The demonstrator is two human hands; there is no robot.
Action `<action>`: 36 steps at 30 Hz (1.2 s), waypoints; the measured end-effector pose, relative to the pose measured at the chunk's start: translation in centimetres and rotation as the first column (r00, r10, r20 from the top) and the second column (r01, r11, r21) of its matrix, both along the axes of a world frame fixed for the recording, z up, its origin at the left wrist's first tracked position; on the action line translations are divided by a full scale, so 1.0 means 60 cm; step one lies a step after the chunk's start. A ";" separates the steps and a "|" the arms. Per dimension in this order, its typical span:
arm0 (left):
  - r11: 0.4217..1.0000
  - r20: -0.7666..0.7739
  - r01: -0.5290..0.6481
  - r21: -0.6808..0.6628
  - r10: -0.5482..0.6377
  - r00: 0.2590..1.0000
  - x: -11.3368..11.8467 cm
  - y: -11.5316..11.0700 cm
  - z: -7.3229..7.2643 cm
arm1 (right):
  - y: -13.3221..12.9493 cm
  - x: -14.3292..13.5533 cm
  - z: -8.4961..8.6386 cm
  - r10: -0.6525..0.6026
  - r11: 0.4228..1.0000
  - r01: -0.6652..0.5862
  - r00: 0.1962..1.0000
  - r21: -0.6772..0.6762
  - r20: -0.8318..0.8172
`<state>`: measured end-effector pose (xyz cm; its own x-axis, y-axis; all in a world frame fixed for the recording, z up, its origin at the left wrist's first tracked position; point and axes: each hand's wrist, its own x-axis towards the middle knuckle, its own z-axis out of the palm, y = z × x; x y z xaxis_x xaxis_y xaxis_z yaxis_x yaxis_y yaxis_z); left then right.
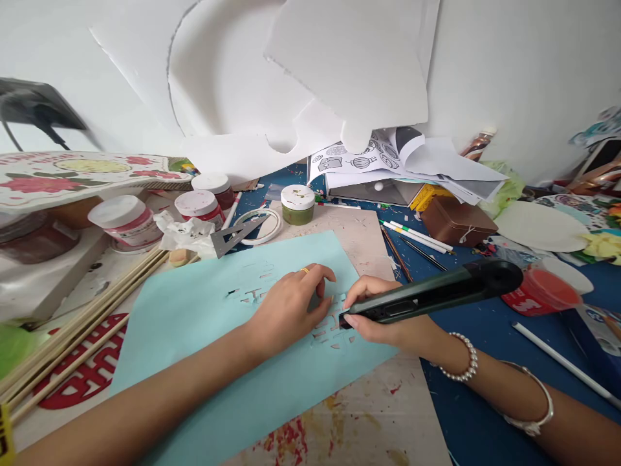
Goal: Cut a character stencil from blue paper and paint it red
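Observation:
My right hand (383,323) is closed around a dark utility knife (431,294), its front end low over the paper and its handle slanting up to the right. The tip of the blade cannot be made out. Beneath both hands lies a light blue sheet of paper (194,323) with several small slits and cut-out shapes. My left hand (295,301) rests on that sheet, left of the knife, thumb and forefinger apart with nothing seen between them. Part of the cut pattern is hidden under the left hand. Under the sheet is a paint-stained board (369,414).
Several paint jars (297,206) stand behind the paper, beside a roll of tape (264,228) and a set square (237,236). Wooden sticks (82,323) lie at left. Pens (417,236), a brown box (458,220) and a red tub (541,291) are at right.

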<state>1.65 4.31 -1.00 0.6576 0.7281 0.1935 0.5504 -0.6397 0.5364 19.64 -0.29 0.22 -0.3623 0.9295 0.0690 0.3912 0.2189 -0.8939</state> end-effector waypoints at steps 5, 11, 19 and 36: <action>1.000 -0.019 0.001 0.030 0.000 1.000 0.002 -0.001 0.000 | -0.007 -0.015 -0.006 0.017 1.000 -0.017 1.000 -0.022 0.020; 0.999 -0.029 0.019 0.049 -0.017 0.999 0.001 0.000 -0.001 | 0.005 -0.003 -0.010 0.080 0.997 -0.081 0.996 0.006 0.028; 0.998 -0.033 0.024 0.057 -0.022 0.999 0.001 0.000 -0.002 | 0.011 0.004 -0.015 0.159 0.987 -0.159 0.987 0.009 0.039; 0.999 -0.011 -0.001 0.054 0.002 1.000 0.002 0.000 -0.005 | 0.012 0.002 -0.018 0.200 0.977 -0.201 0.980 0.071 0.014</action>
